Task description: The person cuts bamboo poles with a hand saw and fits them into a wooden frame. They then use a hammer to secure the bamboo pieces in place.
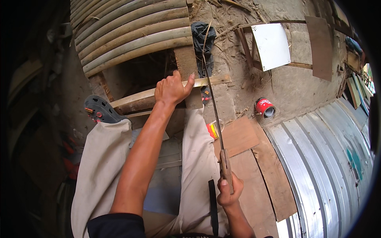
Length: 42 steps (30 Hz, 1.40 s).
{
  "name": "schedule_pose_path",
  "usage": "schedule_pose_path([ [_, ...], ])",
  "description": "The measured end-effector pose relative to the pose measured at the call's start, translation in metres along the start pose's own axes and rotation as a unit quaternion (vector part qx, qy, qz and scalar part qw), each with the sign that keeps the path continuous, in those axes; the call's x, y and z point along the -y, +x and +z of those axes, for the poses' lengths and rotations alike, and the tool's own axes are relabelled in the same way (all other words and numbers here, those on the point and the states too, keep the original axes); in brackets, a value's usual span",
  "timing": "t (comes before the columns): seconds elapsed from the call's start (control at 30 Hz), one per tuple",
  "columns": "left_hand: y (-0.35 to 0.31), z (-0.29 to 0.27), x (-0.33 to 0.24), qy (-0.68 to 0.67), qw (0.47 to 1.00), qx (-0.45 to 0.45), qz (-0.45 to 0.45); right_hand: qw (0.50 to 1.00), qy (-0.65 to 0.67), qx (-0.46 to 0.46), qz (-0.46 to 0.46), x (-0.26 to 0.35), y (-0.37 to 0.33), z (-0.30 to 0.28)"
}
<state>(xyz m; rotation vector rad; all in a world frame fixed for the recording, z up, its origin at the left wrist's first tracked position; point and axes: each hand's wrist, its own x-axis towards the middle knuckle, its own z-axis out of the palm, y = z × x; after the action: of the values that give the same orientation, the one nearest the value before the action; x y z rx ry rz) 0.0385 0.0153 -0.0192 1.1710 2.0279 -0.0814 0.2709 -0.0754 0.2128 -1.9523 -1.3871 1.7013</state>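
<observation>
My right hand (231, 190) is closed around the wooden handle of a hand saw (215, 111). Its long thin blade points away from me and crosses a pale wooden strip (137, 96) near the strip's right end, seemingly touching it. My left hand (172, 88) grips the same strip just left of the blade, thumb stretched along it toward the right. Under my hand the fingers are partly hidden. The strip lies across the near end of a wooden frame, one end jutting out past the blade.
Round poles (135, 31) form a slatted top beyond the strip. My dark clog (104, 110) rests at the strip's left end. On the right are a red can (265, 108), brown boards (250, 178), corrugated metal sheets (313, 158), a white panel (272, 45) and a black plastic bag (201, 35).
</observation>
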Motion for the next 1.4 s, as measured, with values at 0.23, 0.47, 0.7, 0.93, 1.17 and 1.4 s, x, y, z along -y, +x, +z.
schedule_pose_path([
  [0.23,0.001,-0.001,0.001,0.011,1.000,-0.018,0.005,0.999,0.031,-0.031,-0.004,0.007,0.101,0.045],
  [0.47,0.001,0.003,0.001,0.006,1.000,-0.012,0.002,0.996,0.009,-0.045,-0.074,0.010,-0.007,0.014],
  [0.7,0.001,0.002,0.000,0.020,1.000,-0.022,-0.002,0.998,0.011,-0.037,-0.053,-0.025,0.099,0.050],
  [0.93,-0.001,0.004,0.003,-0.007,0.999,-0.033,0.009,1.000,-0.009,-0.005,-0.008,0.015,-0.016,0.006],
  [1.17,0.003,-0.003,-0.004,0.002,0.999,-0.039,0.012,0.998,0.024,-0.037,-0.047,-0.004,0.105,0.053],
  [1.4,-0.001,0.003,0.003,-0.002,1.000,-0.023,0.008,0.999,-0.009,-0.016,-0.030,0.002,-0.016,0.011],
])
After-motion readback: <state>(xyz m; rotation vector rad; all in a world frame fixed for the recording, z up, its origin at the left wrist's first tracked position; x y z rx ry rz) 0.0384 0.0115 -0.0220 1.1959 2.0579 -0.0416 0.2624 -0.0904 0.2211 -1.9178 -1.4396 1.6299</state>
